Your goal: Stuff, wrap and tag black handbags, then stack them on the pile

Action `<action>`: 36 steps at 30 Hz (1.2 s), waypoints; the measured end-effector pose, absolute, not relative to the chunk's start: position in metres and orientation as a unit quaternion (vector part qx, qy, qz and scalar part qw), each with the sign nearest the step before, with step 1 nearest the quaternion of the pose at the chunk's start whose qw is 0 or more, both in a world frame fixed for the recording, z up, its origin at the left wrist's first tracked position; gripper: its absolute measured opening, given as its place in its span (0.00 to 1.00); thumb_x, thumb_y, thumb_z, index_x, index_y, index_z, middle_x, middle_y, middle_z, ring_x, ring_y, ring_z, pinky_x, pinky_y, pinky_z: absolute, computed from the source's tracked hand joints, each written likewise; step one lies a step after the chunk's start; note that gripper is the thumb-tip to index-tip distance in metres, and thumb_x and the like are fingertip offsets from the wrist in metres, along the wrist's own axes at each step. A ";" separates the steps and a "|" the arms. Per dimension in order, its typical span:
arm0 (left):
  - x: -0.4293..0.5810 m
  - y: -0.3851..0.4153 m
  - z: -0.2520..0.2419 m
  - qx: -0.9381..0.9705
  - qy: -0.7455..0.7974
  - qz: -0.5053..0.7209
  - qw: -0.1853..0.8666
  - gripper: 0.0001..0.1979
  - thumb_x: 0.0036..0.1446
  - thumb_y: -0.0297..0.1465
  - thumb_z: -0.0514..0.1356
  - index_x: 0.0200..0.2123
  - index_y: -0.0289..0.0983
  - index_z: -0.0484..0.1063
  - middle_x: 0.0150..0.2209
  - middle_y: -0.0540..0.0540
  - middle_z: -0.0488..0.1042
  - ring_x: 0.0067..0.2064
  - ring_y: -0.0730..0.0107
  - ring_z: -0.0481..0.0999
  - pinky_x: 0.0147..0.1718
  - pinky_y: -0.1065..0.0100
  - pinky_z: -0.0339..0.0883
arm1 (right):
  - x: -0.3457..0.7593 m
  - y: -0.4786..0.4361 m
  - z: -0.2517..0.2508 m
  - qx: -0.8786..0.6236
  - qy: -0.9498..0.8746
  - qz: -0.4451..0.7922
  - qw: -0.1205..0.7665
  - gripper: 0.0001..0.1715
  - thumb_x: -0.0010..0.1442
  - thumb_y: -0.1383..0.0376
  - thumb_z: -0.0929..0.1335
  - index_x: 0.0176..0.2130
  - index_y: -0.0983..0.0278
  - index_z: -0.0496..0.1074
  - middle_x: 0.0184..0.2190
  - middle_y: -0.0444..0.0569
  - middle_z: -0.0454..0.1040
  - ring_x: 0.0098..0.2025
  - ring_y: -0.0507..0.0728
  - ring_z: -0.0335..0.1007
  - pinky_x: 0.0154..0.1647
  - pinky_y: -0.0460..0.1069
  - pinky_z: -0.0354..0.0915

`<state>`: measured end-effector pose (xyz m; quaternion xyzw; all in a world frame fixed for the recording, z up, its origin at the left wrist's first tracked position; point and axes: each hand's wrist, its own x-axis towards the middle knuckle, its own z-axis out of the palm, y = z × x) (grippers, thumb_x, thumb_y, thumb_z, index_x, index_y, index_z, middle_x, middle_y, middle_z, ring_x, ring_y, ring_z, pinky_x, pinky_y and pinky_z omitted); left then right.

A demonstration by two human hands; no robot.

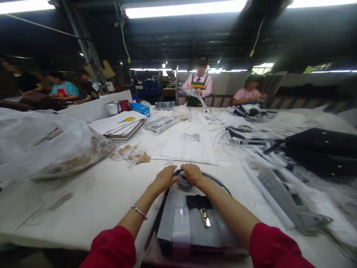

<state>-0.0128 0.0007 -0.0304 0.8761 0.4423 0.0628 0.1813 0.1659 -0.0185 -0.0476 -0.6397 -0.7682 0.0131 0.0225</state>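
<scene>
A black handbag lies flat on the white table in front of me, its front covered by grey-white protective wrap, with a gold clasp showing. My left hand and my right hand meet at the bag's far end. Both pinch a bunched piece of translucent wrap around the bag's black handle. Red sleeves cover my upper arms, and a thin bracelet sits on my left wrist.
A large clear bag of paper tags sits at left. Loose tags, white dust bags, stacked cardboard, a blue box and black handbags lie about. People work across the table and at far left.
</scene>
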 end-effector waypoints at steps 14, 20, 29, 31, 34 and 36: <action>0.036 0.043 -0.068 0.874 0.466 -0.035 0.134 0.17 0.60 0.36 0.51 0.49 0.37 0.69 0.47 0.38 0.77 0.49 0.50 0.76 0.43 0.59 0.66 | 0.176 0.007 -0.053 -0.654 -0.750 0.098 0.013 0.15 0.60 0.58 0.66 0.44 0.62 0.74 0.46 0.52 0.79 0.46 0.62 0.76 0.39 0.54 0.73; 0.049 0.029 -0.054 0.884 0.459 -0.073 0.051 0.21 0.64 0.37 0.41 0.49 0.38 0.70 0.45 0.37 0.77 0.47 0.48 0.77 0.39 0.57 0.64 | 0.189 -0.038 -0.019 -0.643 -0.756 0.083 0.095 0.21 0.60 0.57 0.68 0.49 0.66 0.72 0.49 0.56 0.77 0.48 0.65 0.75 0.46 0.59 0.71; 0.051 0.037 -0.055 0.877 0.467 -0.089 0.067 0.25 0.64 0.45 0.40 0.48 0.40 0.71 0.43 0.36 0.78 0.44 0.45 0.78 0.38 0.55 0.65 | 0.315 -0.297 -0.007 -0.663 -0.466 -0.101 0.577 0.09 0.65 0.63 0.66 0.35 0.63 0.74 0.31 0.47 0.77 0.35 0.54 0.73 0.39 0.48 0.68; 0.051 0.037 -0.054 0.879 0.462 -0.095 0.068 0.25 0.63 0.45 0.41 0.48 0.40 0.70 0.43 0.35 0.78 0.44 0.45 0.78 0.38 0.55 0.65 | 0.349 -0.340 -0.039 -0.763 -0.316 -0.084 0.558 0.13 0.65 0.59 0.65 0.32 0.63 0.73 0.26 0.45 0.75 0.31 0.55 0.72 0.35 0.48 0.67; 0.053 0.036 -0.052 0.879 0.461 -0.098 0.067 0.25 0.64 0.45 0.40 0.49 0.39 0.70 0.44 0.34 0.78 0.45 0.45 0.77 0.39 0.55 0.65 | 0.390 -0.375 -0.086 -0.864 -0.257 -0.037 0.432 0.16 0.65 0.59 0.62 0.35 0.63 0.74 0.31 0.48 0.78 0.35 0.57 0.75 0.38 0.49 0.69; 0.054 0.035 -0.051 0.879 0.463 -0.095 0.067 0.26 0.64 0.45 0.39 0.49 0.39 0.70 0.43 0.34 0.78 0.44 0.45 0.78 0.39 0.55 0.66 | 0.410 -0.381 -0.105 -0.889 -0.278 -0.028 0.364 0.15 0.64 0.63 0.61 0.39 0.64 0.76 0.38 0.50 0.79 0.42 0.58 0.75 0.45 0.50 0.68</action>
